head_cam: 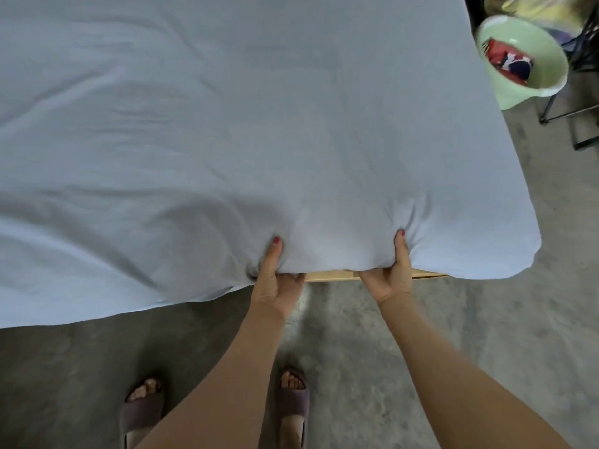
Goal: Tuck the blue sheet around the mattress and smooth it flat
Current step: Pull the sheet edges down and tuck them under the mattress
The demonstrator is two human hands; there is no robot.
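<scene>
The pale blue sheet (227, 131) covers the whole mattress, which is hidden under it. My left hand (275, 280) grips the near edge, thumb on top and fingers curled under the mattress. A little to the right, my right hand (393, 277) holds the same edge in the same way. Between and beside the hands a strip of wooden bed frame (334, 275) shows under the lifted edge. The sheet is wrapped around the near right corner (512, 251). Left of my hands it hangs loose over the side, with soft wrinkles across the top.
A light green plastic basin (531, 82) with red and dark cloth in it stands beyond the bed's right side. Black metal legs (580, 124) stand beside it. The floor (356, 335) is grey concrete. My feet in purple slippers (291, 403) are close to the bed.
</scene>
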